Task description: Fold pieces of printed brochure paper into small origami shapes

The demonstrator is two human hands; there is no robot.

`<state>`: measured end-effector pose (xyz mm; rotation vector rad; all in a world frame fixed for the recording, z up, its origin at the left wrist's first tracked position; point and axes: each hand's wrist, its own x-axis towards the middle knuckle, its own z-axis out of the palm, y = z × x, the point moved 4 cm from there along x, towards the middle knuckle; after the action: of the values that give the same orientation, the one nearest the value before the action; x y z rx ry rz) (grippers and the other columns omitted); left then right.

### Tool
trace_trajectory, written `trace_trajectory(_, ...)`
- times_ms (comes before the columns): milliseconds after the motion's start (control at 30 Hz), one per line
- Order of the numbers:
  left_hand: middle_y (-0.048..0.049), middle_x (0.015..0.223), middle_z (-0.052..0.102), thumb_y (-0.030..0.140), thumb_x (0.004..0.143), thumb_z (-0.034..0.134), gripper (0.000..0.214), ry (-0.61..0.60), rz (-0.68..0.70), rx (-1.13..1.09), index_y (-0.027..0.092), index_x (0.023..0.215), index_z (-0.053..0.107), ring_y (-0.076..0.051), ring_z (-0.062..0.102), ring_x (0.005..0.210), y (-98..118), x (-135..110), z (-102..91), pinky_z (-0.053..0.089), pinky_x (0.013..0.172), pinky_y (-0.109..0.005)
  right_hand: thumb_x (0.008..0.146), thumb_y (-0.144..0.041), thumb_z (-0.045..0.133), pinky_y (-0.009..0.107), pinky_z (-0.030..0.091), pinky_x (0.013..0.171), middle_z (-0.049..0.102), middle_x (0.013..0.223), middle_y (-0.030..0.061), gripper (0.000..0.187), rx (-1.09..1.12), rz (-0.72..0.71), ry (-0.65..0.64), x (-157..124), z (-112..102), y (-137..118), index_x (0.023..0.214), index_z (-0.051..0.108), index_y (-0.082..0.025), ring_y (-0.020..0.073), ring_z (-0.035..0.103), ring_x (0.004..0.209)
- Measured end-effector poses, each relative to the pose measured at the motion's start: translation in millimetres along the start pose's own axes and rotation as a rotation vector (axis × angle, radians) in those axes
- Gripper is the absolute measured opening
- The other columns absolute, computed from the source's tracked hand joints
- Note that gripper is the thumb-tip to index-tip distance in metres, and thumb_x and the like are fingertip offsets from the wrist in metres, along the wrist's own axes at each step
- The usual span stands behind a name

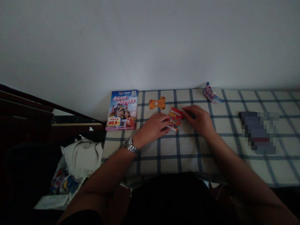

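Note:
A small red printed leaflet (175, 116) with coloured pictures lies on the checked tablecloth between my hands. My left hand (157, 125), with a metal watch on its wrist, holds the leaflet's left side, the fingers bent over its lower edge. At the upper right edge, the thumb and fingers of my right hand (198, 120) pinch the paper. Just behind the left hand is a flat orange teddy bear cutout (157, 103). Farther left lies a blue and pink advertising flyer (122, 110) marked 89.9.
The checked tablecloth (150, 159) reaches back to a plain wall (150, 43). A folded printed paper piece (211, 93) stands by the wall. A blurred dark flat object (255, 126) lies at right. Down at left, bags (82, 156) sit beside dark furniture.

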<state>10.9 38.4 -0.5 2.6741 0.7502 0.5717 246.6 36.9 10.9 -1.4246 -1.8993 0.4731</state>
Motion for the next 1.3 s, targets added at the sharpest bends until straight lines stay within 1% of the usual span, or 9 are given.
trace_trajectory(100, -0.0067, 0.139, 0.067, 0.03, 0.105, 0.065, 0.025, 0.007, -0.04, 0.046, 0.027, 0.13, 0.069, -0.027, 0.064, 0.122, -0.1, -0.4, -1.4, 0.05, 0.108, -0.05, 0.103, -0.038, 0.063, 0.046, 0.062, 0.094, 0.078, 0.115, 0.012, 0.028, -0.022, -0.031, -0.002, 0.4, -1.5, -2.0, 0.121, 0.078, -0.024, 0.0289, 0.075, 0.103)
trace_trajectory(233, -0.0077, 0.141, 0.066, 0.028, 0.106, 0.063, 0.028, -0.012, -0.07, 0.087, 0.027, 0.133, 0.069, -0.028, 0.064, 0.122, 3.9, 0.3, -3.7, 0.048, 0.108, -0.051, 0.102, -0.035, 0.065, 0.048, 0.061, 0.102, 0.078, 0.122, 0.0108, 0.027, -0.036, -0.092, -0.054, -1.4, 3.1, -2.9, 0.124, 0.078, -0.026, 0.0294, 0.074, 0.112)
trace_trajectory(467, -0.0098, 0.145, 0.065, 0.023, 0.106, 0.06, 0.035, -0.038, -0.074, 0.108, 0.028, 0.14, 0.066, -0.029, 0.065, 0.126, 7.9, 1.5, -4.6, 0.048, 0.108, -0.052, 0.101, -0.035, 0.069, 0.054, 0.055, 0.115, 0.068, 0.147, 0.0125, 0.038, -0.019, -0.197, -0.17, -5.6, 16.8, 1.7, 0.138, 0.072, -0.027, 0.0323, 0.067, 0.133)
trace_trajectory(633, -0.0087, 0.141, 0.068, 0.018, 0.109, 0.054, 0.034, 0.035, -0.101, 0.03, 0.024, 0.14, 0.064, -0.025, 0.067, 0.124, 2.1, 2.7, -2.6, 0.053, 0.107, -0.047, 0.102, -0.035, 0.067, 0.054, 0.055, 0.116, 0.066, 0.15, 0.0127, 0.038, -0.046, -0.233, -0.178, -5.9, 18.6, 0.4, 0.139, 0.072, -0.026, 0.0328, 0.065, 0.135)
trace_trajectory(733, -0.0097, 0.145, 0.065, 0.018, 0.108, 0.056, 0.034, 0.073, -0.14, 0.005, 0.022, 0.14, 0.063, -0.026, 0.066, 0.128, -0.5, 2.6, -1.9, 0.055, 0.109, -0.047, 0.102, -0.034, 0.068, 0.055, 0.055, 0.116, 0.066, 0.15, 0.012, 0.037, -0.034, -0.235, -0.183, -4.9, 17.8, -1.5, 0.138, 0.072, -0.027, 0.0328, 0.066, 0.134)
trace_trajectory(800, -0.0109, 0.149, 0.062, 0.018, 0.105, 0.059, 0.036, 0.074, -0.168, 0.03, 0.021, 0.141, 0.063, -0.028, 0.065, 0.13, -1.3, 2.3, -2.4, 0.055, 0.111, -0.049, 0.102, -0.034, 0.068, 0.055, 0.055, 0.116, 0.067, 0.149, 0.0124, 0.036, -0.033, -0.237, -0.18, -4.3, 17.3, -2.1, 0.137, 0.073, -0.026, 0.0329, 0.067, 0.134)
trace_trajectory(967, -0.0135, 0.158, 0.057, 0.026, 0.105, 0.063, 0.046, 0.07, -0.19, 0.118, 0.019, 0.15, 0.059, -0.034, 0.052, 0.148, -3.2, 1.2, -5.3, 0.04, 0.127, -0.058, 0.102, -0.032, 0.068, 0.054, 0.056, 0.115, 0.068, 0.148, 0.0131, 0.036, -0.052, -0.25, -0.177, -4.5, 18.9, 0.3, 0.136, 0.073, -0.025, 0.0332, 0.066, 0.134)
trace_trajectory(1133, -0.0105, 0.162, 0.054, 0.031, 0.11, 0.054, 0.045, 0.015, -0.211, 0.183, 0.017, 0.152, 0.057, -0.03, 0.045, 0.154, -4.1, 0.8, -4.8, 0.029, 0.134, -0.058, 0.102, -0.032, 0.067, 0.056, 0.057, 0.114, 0.068, 0.147, 0.013, 0.036, -0.078, -0.283, -0.163, -5.2, 19.9, 1.5, 0.137, 0.072, -0.025, 0.0337, 0.066, 0.135)
trace_trajectory(1300, -0.0092, 0.159, 0.057, 0.032, 0.109, 0.055, 0.044, 0.015, -0.215, 0.207, 0.018, 0.151, 0.058, -0.029, 0.047, 0.153, -1.6, 2.6, -9.1, 0.026, 0.136, -0.056, 0.099, -0.032, 0.072, 0.058, 0.056, 0.115, 0.064, 0.152, 0.0125, 0.042, -0.078, -0.304, -0.171, -6.7, 18.8, 0.7, 0.141, 0.068, -0.026, 0.0347, 0.064, 0.138)
